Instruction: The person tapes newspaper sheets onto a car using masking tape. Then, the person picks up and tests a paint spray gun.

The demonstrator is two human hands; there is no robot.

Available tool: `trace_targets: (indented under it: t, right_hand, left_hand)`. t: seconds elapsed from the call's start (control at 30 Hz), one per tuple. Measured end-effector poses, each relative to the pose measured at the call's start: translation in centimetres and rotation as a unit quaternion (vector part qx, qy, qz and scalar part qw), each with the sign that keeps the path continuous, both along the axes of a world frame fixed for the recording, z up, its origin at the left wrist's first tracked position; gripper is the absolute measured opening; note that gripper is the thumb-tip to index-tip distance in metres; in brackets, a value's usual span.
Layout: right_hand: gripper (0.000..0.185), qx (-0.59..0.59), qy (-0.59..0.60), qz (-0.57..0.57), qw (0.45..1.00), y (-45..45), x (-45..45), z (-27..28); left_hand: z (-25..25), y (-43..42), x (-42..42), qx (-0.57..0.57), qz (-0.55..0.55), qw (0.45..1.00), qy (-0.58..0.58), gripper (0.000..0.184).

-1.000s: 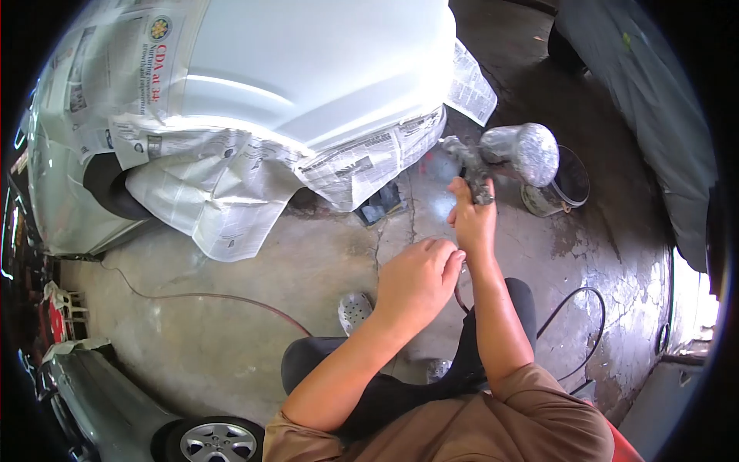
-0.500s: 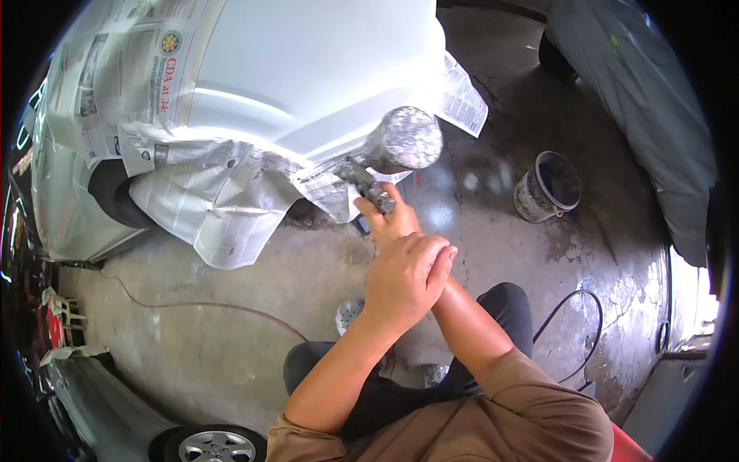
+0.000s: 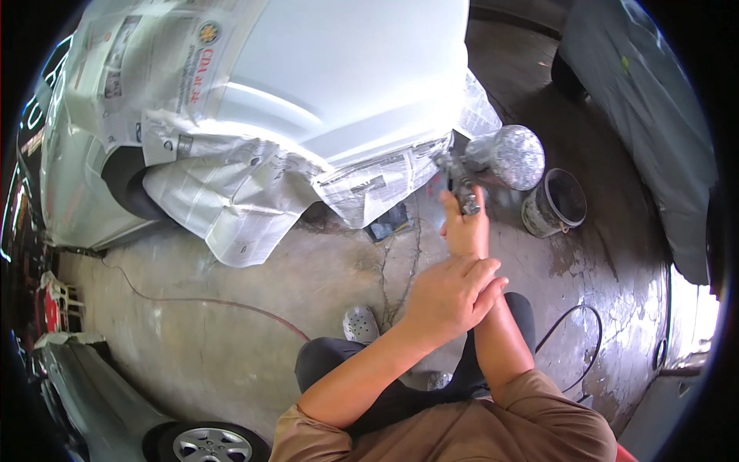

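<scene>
My right hand (image 3: 466,225) is wrapped round the handle of a spray gun (image 3: 463,185), whose foil-covered cup (image 3: 514,158) sticks out to the right. The gun points toward the lower edge of a pale car panel (image 3: 346,77). My left hand (image 3: 456,292) rests across my right wrist, its fingers curled together over it. Newspaper sheets (image 3: 231,185) with clear plastic over parts of them cover the area around the panel and hang over the wheel.
A stained bucket (image 3: 551,204) stands right of the gun. Hoses (image 3: 208,301) run over the cracked floor. A covered vehicle (image 3: 639,115) is at the right, a grey car (image 3: 108,393) at the lower left, and stacked chairs (image 3: 65,306) at the left.
The spray gun and my right hand swung left along the panel's lower edge, then back right. My left hand moved right with them, staying at the right wrist. The view shifted slightly.
</scene>
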State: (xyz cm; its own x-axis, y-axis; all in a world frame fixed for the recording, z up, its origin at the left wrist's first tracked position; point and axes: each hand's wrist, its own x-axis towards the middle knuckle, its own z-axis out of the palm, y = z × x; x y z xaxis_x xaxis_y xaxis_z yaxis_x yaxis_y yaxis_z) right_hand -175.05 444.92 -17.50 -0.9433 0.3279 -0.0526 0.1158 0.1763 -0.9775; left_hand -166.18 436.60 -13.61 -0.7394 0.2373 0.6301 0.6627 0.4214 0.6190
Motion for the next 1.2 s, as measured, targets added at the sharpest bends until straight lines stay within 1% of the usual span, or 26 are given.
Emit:
trace_targets:
  t: [0.03,0.1,0.2,0.27,0.37,0.47,0.5,0.53,0.63,0.7,0.73,0.83,0.93,0.97,1.07,1.1,1.2]
  right_hand:
    - [0.039,0.012,0.026,0.011,1.0,-1.6,-0.5,-1.0]
    - [0.043,-0.004,-0.006,0.053,0.999,-4.4,-0.5,-1.5]
    - [0.048,0.007,-0.003,0.133,0.991,-8.7,-0.3,-1.4]
    - [0.049,0.016,-0.012,0.2,0.98,-10.3,0.0,-0.3]
    - [0.049,-0.018,-0.072,0.248,0.966,-10.4,0.7,3.9]
    - [0.05,-0.022,-0.038,0.198,0.979,-8.3,-0.2,2.3]
    - [0.048,-0.016,-0.01,0.163,0.986,-7.3,-0.7,1.3]
    - [0.046,-0.018,-0.006,0.141,0.99,-5.9,-0.7,1.5]
    - [0.04,-0.031,0.016,0.066,0.997,-1.3,-0.2,2.9]
    - [0.033,-0.05,0.04,0.008,0.998,1.3,0.4,3.9]
    - [0.03,-0.052,0.053,-0.011,0.997,2.4,0.7,4.4]
    - [0.021,-0.054,0.089,-0.058,0.993,4.6,1.3,5.3]
    - [0.022,-0.031,0.089,-0.063,0.994,4.4,1.5,5.7]
    - [0.022,-0.033,0.09,-0.049,0.994,3.6,1.5,6.0]
    - [0.025,-0.053,0.061,0.007,0.997,0.2,0.8,5.3]
    - [0.03,-0.06,0.067,0.026,0.996,-1.2,0.4,4.7]
    - [0.039,-0.062,0.04,0.093,0.993,-6.4,-0.7,3.5]
  left_hand:
    - [-0.1,-0.1,-0.3,0.025,0.015,0.999,0.04,0.02]
    - [0.4,-0.9,-0.1,0.014,0.013,0.999,0.04,0.021]
    - [0.9,-1.5,0.0,0.017,0.011,0.998,0.063,0.022]
    - [1.0,-1.6,0.2,0.023,0.006,0.997,0.076,0.023]
    - [1.1,-1.7,0.2,0.029,-0.007,0.997,0.075,0.023]
    - [1.1,-1.7,-0.1,0.037,-0.011,0.996,0.074,0.023]
    - [1.0,-1.6,-0.3,0.037,-0.007,0.996,0.082,0.022]
    - [0.9,-1.5,-0.3,0.037,-0.004,0.995,0.089,0.022]
    - [0.8,-1.1,-0.4,0.031,-0.027,0.997,0.061,0.02]
    - [0.1,-0.8,-0.4,-0.003,-0.039,0.998,0.046,0.019]
    - [-0.1,-0.7,-0.4,-0.02,-0.044,0.998,0.039,0.019]
    - [0.4,-0.2,0.2,-0.015,-0.069,0.997,0.018,0.021]
    - [0.7,0.3,0.7,0.035,-0.077,0.993,0.078,0.026]
    - [0.4,0.3,0.8,0.046,-0.081,0.99,0.102,0.033]
    - [1.4,-0.8,1.5,0.049,-0.076,0.988,0.123,0.037]
    - [1.6,-0.9,1.5,0.066,-0.065,0.986,0.141,0.039]
    - [1.4,-1.5,1.6,0.089,-0.036,0.983,0.158,0.043]
